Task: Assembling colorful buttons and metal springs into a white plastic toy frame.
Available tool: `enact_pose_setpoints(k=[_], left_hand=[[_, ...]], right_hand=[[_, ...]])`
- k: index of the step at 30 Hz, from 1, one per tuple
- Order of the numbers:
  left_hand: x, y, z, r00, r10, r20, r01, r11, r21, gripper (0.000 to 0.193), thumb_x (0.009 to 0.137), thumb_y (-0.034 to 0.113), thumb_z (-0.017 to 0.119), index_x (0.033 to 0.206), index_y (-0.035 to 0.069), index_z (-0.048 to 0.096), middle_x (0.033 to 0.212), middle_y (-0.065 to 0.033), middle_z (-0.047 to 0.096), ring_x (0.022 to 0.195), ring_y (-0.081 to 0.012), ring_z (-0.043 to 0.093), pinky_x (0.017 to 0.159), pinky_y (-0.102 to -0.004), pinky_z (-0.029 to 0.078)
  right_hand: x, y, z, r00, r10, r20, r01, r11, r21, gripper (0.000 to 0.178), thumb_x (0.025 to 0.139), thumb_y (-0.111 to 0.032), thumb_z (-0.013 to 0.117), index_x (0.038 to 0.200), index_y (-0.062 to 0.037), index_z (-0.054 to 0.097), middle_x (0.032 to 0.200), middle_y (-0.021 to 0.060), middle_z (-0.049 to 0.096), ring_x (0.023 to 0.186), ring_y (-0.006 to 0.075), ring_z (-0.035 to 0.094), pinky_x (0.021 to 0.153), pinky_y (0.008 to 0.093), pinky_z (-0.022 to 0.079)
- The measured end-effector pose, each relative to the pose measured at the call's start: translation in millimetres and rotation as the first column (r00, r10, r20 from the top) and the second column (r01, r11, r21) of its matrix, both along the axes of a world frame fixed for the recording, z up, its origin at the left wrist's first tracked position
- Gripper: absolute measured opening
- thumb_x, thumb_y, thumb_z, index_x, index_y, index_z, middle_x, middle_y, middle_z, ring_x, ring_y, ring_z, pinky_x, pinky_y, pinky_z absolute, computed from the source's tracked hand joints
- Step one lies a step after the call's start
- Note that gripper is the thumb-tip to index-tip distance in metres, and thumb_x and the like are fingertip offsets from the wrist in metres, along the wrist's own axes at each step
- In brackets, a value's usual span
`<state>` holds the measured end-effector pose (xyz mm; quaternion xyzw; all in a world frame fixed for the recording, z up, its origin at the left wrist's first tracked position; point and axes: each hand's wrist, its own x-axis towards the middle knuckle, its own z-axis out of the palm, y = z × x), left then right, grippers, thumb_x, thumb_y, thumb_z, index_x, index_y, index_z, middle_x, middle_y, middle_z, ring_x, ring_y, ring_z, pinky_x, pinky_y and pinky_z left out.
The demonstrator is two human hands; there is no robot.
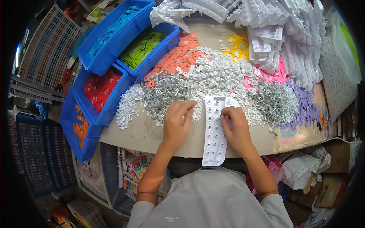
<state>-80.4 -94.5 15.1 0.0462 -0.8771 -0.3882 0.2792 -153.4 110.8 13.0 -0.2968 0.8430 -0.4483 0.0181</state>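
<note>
A long white plastic strip [209, 136] with rows of round sockets lies in front of me, its near end past the table's edge. Small metal posts stand along its middle channel. Over the strip's right side, my right hand [236, 129] has thumb and index finger pinched together; whatever is between them is too small to name. My left hand [176, 122] is left of the strip, index finger stretched to small white discs [197, 110], thumb apart from it. Beyond lie piled white round caps [220, 72] and a heap of metal screws [165, 93].
Blue bins [131, 97] at the left hold red, orange, green and blue flat pieces. Coral pieces [178, 57], yellow pieces [239, 45], pink pieces [279, 72] and purple pieces [302, 104] lie around the heaps. White strips [300, 49] are stacked at the far right.
</note>
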Motion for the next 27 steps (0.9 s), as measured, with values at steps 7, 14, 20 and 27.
enact_pose_setpoints(k=[7,14,20,27], left_hand=[[11,26,2,0.985,-0.109,0.130,0.060,0.941,0.334,0.017,0.083,0.004,0.079,0.099,0.003,0.072,0.093,-0.0064,0.070,0.082,-0.0200,0.061,0.073,-0.0320,0.050],[3,40,-23,0.991,-0.117,0.066,0.112,0.991,0.068,0.015,0.079,0.010,0.083,0.091,0.006,0.074,0.095,-0.0049,0.066,0.093,-0.0242,0.060,0.080,-0.0362,0.048],[1,47,-18,0.986,-0.128,0.106,0.140,0.983,-0.121,0.017,0.078,0.012,0.082,0.093,0.008,0.074,0.096,-0.0034,0.063,0.095,-0.0250,0.059,0.083,-0.0387,0.046],[17,51,-12,0.984,-0.171,0.050,0.178,0.942,-0.284,0.014,0.083,0.011,0.075,0.097,0.009,0.071,0.104,-0.0052,0.063,0.098,-0.0260,0.059,0.086,-0.0408,0.044]], right_hand=[[-3,0,1,0.999,0.043,0.008,-0.044,0.992,0.115,0.017,0.084,0.003,0.072,0.098,-0.0028,0.065,0.095,0.0112,0.062,0.084,0.0274,0.059,0.076,0.0382,0.049],[-2,3,10,0.979,0.114,-0.171,-0.093,0.988,0.127,0.019,0.084,0.006,0.069,0.102,-0.0020,0.068,0.104,0.0110,0.067,0.096,0.0325,0.060,0.086,0.0404,0.049],[2,11,5,0.997,-0.022,-0.079,0.022,1.000,0.010,0.016,0.088,0.005,0.065,0.102,-0.0016,0.067,0.104,0.0132,0.066,0.102,0.0323,0.059,0.087,0.0412,0.049],[-31,48,13,0.894,-0.220,-0.390,0.343,0.896,0.281,0.014,0.086,0.001,0.068,0.099,-0.0033,0.068,0.103,0.0112,0.062,0.101,0.0322,0.057,0.091,0.0436,0.044]])
